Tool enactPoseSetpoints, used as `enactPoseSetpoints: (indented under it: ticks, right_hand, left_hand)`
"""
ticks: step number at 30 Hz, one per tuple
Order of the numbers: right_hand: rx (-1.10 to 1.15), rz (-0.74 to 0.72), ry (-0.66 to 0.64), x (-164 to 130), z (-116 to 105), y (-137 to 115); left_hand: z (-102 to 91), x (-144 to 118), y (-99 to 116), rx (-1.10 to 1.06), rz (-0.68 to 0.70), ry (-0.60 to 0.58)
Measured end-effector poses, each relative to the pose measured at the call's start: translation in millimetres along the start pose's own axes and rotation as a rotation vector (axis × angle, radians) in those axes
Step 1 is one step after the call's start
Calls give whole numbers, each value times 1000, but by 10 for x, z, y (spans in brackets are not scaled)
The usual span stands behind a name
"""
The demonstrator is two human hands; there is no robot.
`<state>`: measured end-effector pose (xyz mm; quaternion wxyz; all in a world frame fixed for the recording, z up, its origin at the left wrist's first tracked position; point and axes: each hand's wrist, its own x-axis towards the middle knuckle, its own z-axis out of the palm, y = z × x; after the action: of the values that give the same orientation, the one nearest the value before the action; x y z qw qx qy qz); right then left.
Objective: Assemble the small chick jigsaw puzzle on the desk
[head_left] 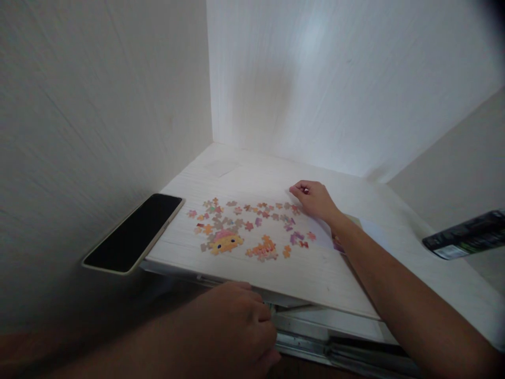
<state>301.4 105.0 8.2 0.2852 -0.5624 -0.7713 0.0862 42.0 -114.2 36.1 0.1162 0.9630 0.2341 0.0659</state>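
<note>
My right hand (313, 199) rests on the white tabletop behind the loose jigsaw pieces (275, 216), its thumb and fingers curled together. Whatever may be pinched there is too small or hidden to make out. Close to the front edge is my left hand (240, 326), seen from the back with its fingers bent inward; the palm side is hidden. A joined group of pieces (225, 242) shows a yellow face with two dark eyes and a pink top. To its right lies an orange joined cluster (263, 249). A single orange piece (286, 251) is beside that.
At the left edge lies a phone (136, 234) with a dark screen. A printed sheet (366, 231) is partly under my right forearm. A dark cylindrical container (465, 234) is at the far right. Pale walls enclose the tabletop (252, 173); an open drawer (303, 342) shows below.
</note>
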Motion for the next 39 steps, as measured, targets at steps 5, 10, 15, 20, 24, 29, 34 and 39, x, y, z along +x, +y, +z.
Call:
enactPoseSetpoints:
  ticks: [5,10,15,20,24,29,34,39]
  right_hand:
    - [-2,-23,-85,-20,12,-20]
    - [5,-156,-185,-53,30,-17]
    - [36,-255,-242,-84,47,-58]
    - [56,-257,-297,-78,48,-69]
    - [87,-211,-339,-85,33,-84]
    - [108,-142,-402,-114,-3,-154]
    - [179,-165,-384,-135,-9,-219]
    - [120,-200,-333,-134,-15,-227]
  left_hand:
    - [-6,-43,-122,-59,-23,-21]
    - [-3,-49,-151,-49,-24,20]
    - [5,-32,-156,-42,-30,12]
    - [13,-39,-152,-41,-24,-3]
    - [20,-42,-137,-8,-21,13]
    - [36,-47,-153,-21,-8,48]
    - [56,-61,-154,0,-25,68]
    - [53,-46,-139,46,-6,63]
